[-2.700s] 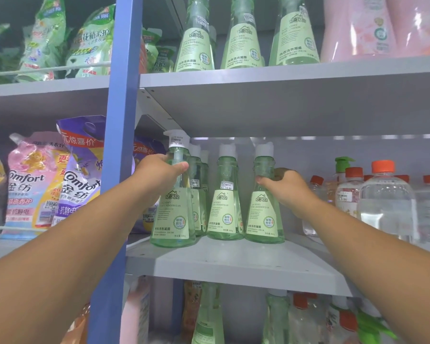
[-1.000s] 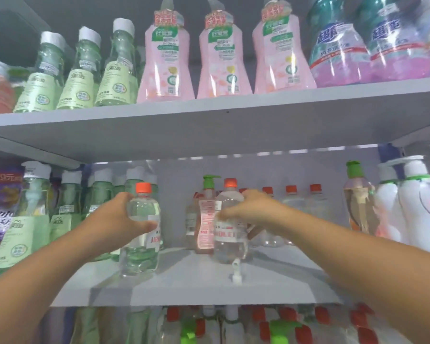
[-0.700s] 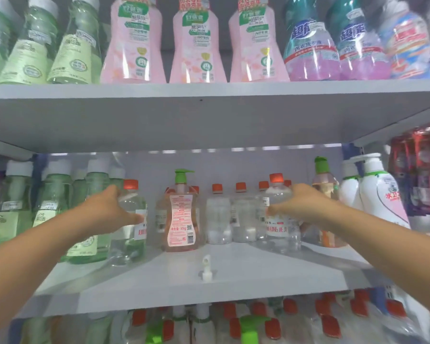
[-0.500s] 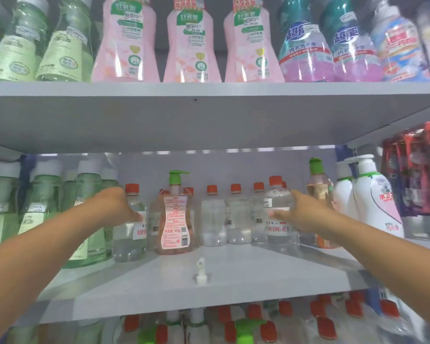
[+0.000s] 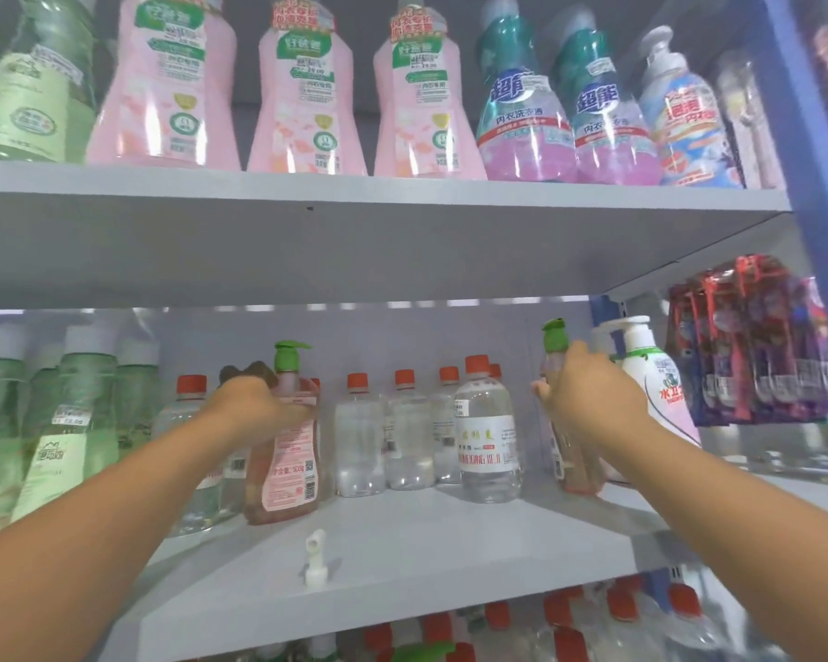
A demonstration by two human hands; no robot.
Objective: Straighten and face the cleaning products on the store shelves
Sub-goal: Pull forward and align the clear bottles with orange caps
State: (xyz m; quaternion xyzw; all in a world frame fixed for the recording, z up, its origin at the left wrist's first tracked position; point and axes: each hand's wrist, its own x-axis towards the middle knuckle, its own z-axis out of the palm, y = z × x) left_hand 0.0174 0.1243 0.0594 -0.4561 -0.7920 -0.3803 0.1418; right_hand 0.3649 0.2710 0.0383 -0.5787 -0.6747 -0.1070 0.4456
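Pink pump bottles mid-facing: left hand (image 5: 254,403) grasps one bottle (image 5: 285,451), right hand (image 5: 589,389) another (image 5: 570,451); next, turn labels outward.

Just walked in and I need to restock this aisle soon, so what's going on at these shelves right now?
A person is tidying the middle shelf of cleaning products. The left hand grips a pink pump bottle with a green pump, and the right hand grips a second green-pump bottle further right. Between them stands a row of clear bottles with orange caps. A small loose white pump piece lies near the shelf's front edge.
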